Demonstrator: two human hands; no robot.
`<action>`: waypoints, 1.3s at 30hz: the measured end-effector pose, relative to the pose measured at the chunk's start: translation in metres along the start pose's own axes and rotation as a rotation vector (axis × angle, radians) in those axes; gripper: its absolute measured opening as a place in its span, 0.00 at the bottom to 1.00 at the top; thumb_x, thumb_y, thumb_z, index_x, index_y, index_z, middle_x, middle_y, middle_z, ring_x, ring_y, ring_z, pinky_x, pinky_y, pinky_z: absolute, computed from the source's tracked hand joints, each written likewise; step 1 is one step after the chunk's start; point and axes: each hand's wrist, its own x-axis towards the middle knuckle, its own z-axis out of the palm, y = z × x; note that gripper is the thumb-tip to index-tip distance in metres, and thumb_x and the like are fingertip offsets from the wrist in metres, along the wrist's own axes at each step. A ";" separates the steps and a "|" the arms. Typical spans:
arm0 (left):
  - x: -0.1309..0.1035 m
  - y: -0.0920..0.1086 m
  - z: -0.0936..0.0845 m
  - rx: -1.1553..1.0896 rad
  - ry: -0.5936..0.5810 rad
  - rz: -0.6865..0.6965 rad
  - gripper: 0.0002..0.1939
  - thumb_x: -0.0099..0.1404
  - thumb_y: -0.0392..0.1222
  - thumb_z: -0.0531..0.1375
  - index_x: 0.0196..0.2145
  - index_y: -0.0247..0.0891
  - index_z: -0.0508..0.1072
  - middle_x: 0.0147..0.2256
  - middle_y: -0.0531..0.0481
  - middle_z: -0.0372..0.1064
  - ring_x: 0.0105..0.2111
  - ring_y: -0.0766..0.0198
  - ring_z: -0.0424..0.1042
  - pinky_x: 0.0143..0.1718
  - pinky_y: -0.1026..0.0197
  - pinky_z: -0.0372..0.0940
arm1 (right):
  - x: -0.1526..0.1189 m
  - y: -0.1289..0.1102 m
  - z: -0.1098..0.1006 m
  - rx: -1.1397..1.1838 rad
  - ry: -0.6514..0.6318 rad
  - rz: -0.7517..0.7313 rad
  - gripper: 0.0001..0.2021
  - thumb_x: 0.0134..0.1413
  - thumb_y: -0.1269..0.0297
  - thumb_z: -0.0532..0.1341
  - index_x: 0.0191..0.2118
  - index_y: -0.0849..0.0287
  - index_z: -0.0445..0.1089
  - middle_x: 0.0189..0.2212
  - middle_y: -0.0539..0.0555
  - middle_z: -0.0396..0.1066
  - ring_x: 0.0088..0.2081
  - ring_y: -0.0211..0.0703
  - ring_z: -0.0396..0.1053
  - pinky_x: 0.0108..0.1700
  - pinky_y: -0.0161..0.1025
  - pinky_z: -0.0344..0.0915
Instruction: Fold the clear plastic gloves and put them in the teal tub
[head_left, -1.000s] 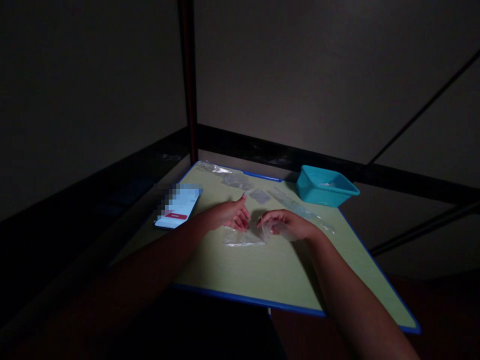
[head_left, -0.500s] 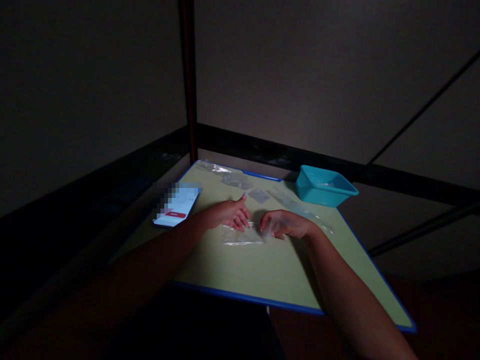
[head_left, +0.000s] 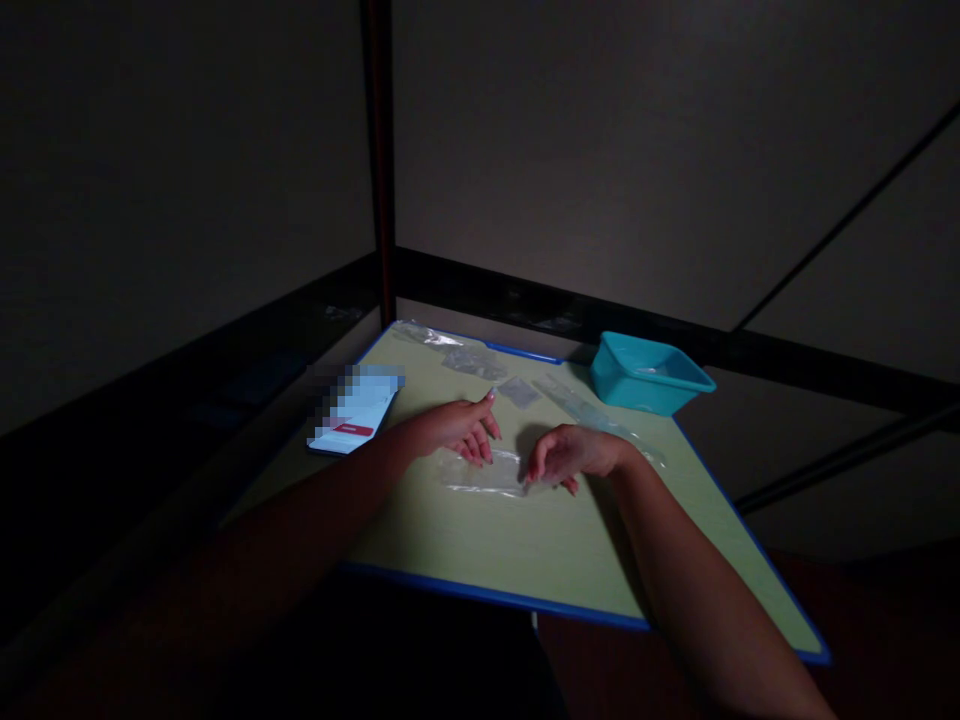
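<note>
A clear plastic bag (head_left: 484,482) lies flat on the pale yellow table, its glossy folds catching light. Over its upper left part rests my left hand (head_left: 469,432), thumb raised and fingers apart, the fingertips at the plastic. My right hand (head_left: 566,455) is at the bag's right end, with the fingers curled down and thumb and forefinger pinched at its edge. Just beyond the hands lies a small clear packet (head_left: 518,392). A long clear plastic sleeve (head_left: 581,405) stretches behind my right hand.
A turquoise plastic basin (head_left: 649,375) stands at the table's back right corner. On the left is a phone (head_left: 352,420) with its screen lit. More clear plastic (head_left: 474,361) lies towards the back edge. The blue-rimmed table (head_left: 480,540) sits in a corner between walls.
My right hand has turned and lowered a little; the plastic that lay over its fingers is now down by the table. My left hand has barely moved.
</note>
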 end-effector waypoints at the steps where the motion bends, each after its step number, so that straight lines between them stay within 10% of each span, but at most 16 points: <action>1: 0.000 0.001 0.000 0.023 0.030 0.022 0.37 0.57 0.74 0.44 0.31 0.34 0.68 0.20 0.47 0.71 0.18 0.63 0.68 0.25 0.61 0.61 | 0.000 -0.001 0.002 -0.014 -0.006 0.014 0.16 0.36 0.58 0.71 0.31 0.63 0.73 0.34 0.56 0.75 0.21 0.31 0.66 0.18 0.28 0.61; 7: -0.006 0.005 0.007 0.023 0.086 0.188 0.33 0.58 0.71 0.47 0.30 0.34 0.68 0.21 0.49 0.70 0.16 0.67 0.65 0.21 0.64 0.58 | -0.001 -0.011 0.011 0.053 0.018 -0.070 0.16 0.36 0.58 0.71 0.32 0.62 0.73 0.41 0.57 0.73 0.28 0.37 0.69 0.18 0.28 0.63; 14: -0.006 -0.002 0.013 -0.046 -0.126 0.093 0.37 0.55 0.75 0.47 0.32 0.34 0.68 0.24 0.47 0.72 0.23 0.62 0.71 0.30 0.58 0.63 | 0.002 -0.010 0.013 -0.054 0.027 -0.064 0.14 0.39 0.63 0.68 0.35 0.61 0.72 0.29 0.50 0.72 0.23 0.32 0.65 0.19 0.27 0.64; 34: 0.000 -0.008 0.008 -0.009 -0.196 0.061 0.38 0.55 0.75 0.45 0.34 0.34 0.68 0.29 0.43 0.73 0.24 0.61 0.70 0.31 0.57 0.63 | -0.002 -0.017 0.012 -0.148 -0.136 -0.020 0.15 0.44 0.62 0.66 0.39 0.65 0.74 0.36 0.58 0.75 0.28 0.36 0.69 0.18 0.26 0.64; 39: 0.003 -0.010 0.007 -0.036 -0.215 0.063 0.39 0.54 0.76 0.45 0.33 0.33 0.68 0.29 0.44 0.72 0.24 0.62 0.70 0.31 0.57 0.63 | 0.004 -0.011 0.015 -0.117 0.017 -0.130 0.19 0.41 0.58 0.67 0.38 0.65 0.73 0.32 0.55 0.74 0.18 0.30 0.63 0.15 0.27 0.60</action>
